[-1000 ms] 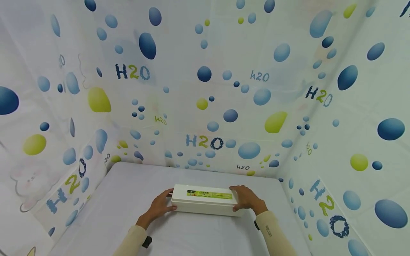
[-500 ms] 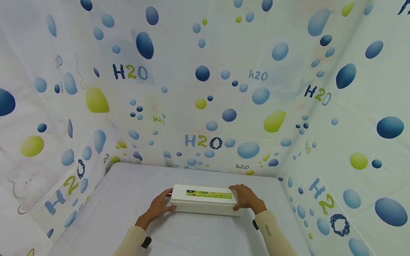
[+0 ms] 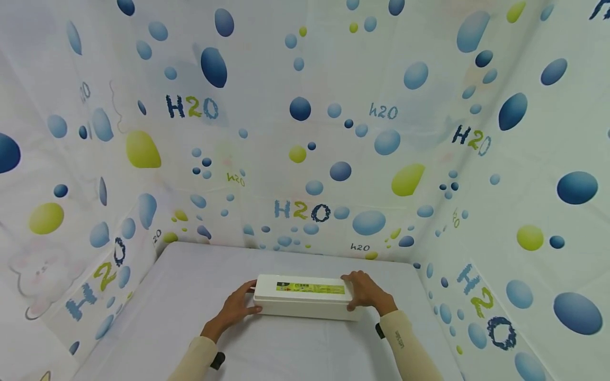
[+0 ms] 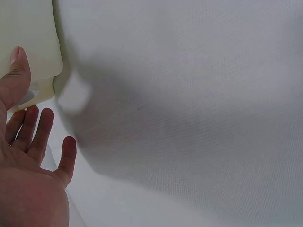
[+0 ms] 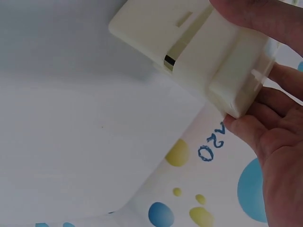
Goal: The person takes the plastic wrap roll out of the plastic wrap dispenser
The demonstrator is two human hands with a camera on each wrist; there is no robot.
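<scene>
A long cream-white plastic box [image 3: 305,308] with a seam below its top lies crosswise on the table, a yellow-green label [image 3: 311,288] on its upper face. My left hand [image 3: 232,309] grips the left end, thumb on the near side and fingers round toward the back. At the right end, my right hand [image 3: 368,292] holds it with the thumb in front and fingertips over the far top edge. The left wrist view shows a corner of the box [image 4: 28,33] beside the thumb. A narrow slot with a small dark piece [image 5: 169,60] shows in the right wrist view.
White cloth [image 3: 190,275] covers the table. Behind it and on both sides hang white curtains [image 3: 267,159] printed with blue and green drops and H2O lettering. Each sleeve has a dark wrist device, one of them [image 3: 217,361] on the left.
The head view has shifted very slightly. Both hands keep their hold, and the box stays where it was.
</scene>
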